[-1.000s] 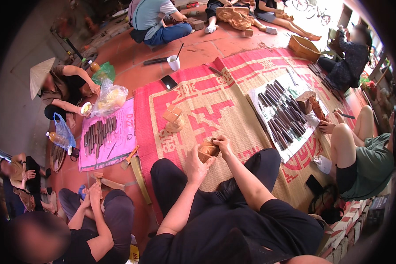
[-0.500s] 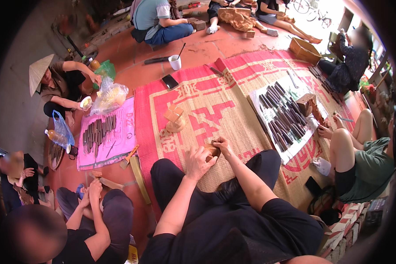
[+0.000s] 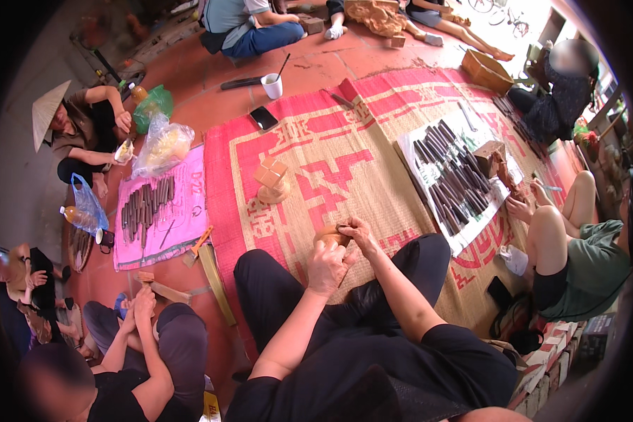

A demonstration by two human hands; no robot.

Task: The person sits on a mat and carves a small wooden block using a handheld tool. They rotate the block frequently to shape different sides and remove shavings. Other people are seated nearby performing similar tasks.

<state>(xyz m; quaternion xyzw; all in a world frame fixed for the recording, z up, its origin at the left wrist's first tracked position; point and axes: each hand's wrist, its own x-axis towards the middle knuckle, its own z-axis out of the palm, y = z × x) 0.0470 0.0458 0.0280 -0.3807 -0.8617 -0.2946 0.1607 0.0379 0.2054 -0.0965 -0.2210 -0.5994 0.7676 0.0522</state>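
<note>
Above my lap I have a small rounded piece of brown wood (image 3: 328, 235) in my hands. My left hand (image 3: 326, 267) is closed, its bent fingers against the near side of the wood. From the right, my right hand (image 3: 361, 238) pinches at the wood's upper edge. A small dark bit shows by its fingertips, too small to name. Much of the wood is hidden behind my fingers. On the mat beyond stands a pale wooden block (image 3: 269, 172) on a round wooden base (image 3: 273, 193).
A red and straw woven mat (image 3: 373, 200) spreads before me. Dark carving tools (image 3: 457, 179) lie on white sheeting at right, more tools (image 3: 146, 209) on a pink cloth (image 3: 190, 232) at left. A phone (image 3: 264, 118), a white cup (image 3: 271, 86) and a wooden mallet (image 3: 165, 290) lie about. People sit around.
My left hand has turned and drawn nearer to me, its fingers now more curled under the wood. My right hand stays at the wood's upper edge. The whole view has shifted slightly.
</note>
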